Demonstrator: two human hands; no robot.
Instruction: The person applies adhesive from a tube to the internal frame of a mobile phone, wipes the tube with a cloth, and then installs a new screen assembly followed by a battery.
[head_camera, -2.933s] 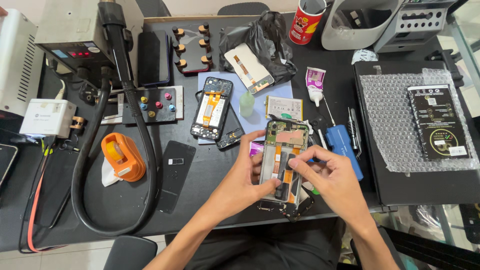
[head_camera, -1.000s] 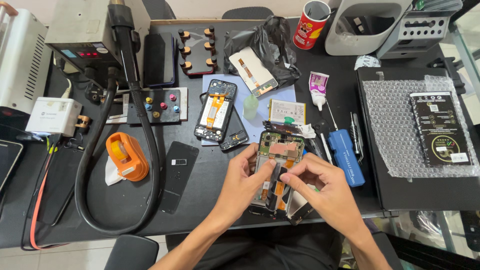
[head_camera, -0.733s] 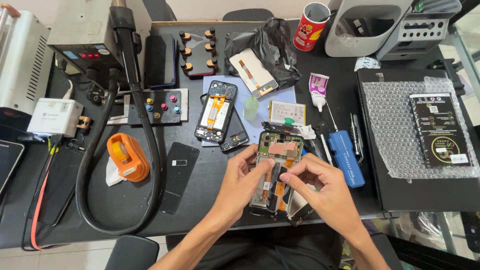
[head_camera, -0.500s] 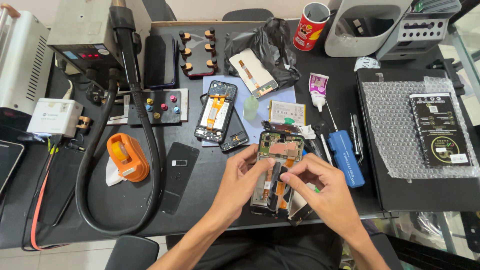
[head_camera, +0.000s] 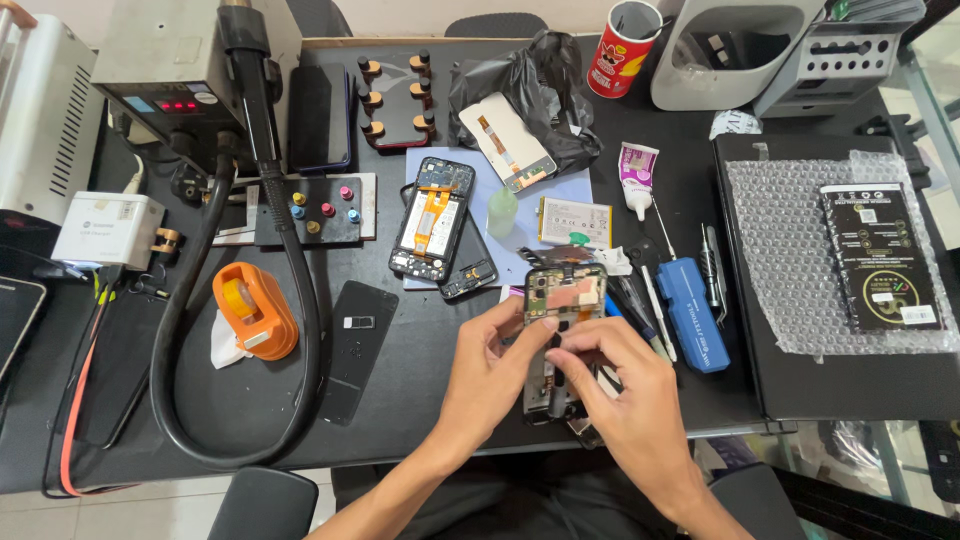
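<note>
Fingers (head_camera: 545, 325) of the left hand (head_camera: 490, 370) are clamping the left edge of the opened phone (head_camera: 562, 300), thumb on top. Right hand (head_camera: 625, 385) is pinching w/ thumb and forefinger together over the middle of the phone frame; what is between them I cannot tell, too small, maybe a flex or a small part.

Head view, only one here: the phone is lying at the front edge of the bench (head_camera: 420, 400), its lower end under both hands, just beside the blue tool case (head_camera: 693, 315) and some tweezers (head_camera: 712, 265).

Risks, as I judge:
- Pull too hard w/ the right hand → thin flex is tearing or a connector is lifting off the board.
- Phone is near the bench edge; if the left grip is slipping, it is sliding off to the floor.
- Second opened phone (head_camera: 432, 220), loose battery (head_camera: 574, 221) and glue tube (head_camera: 637, 175) are lying close behind, so an elbow or wrist move is knocking them, mixing parts.
- Thick black hose (head_camera: 290, 300) is curling near on the left, could snag a forearm.
</note>
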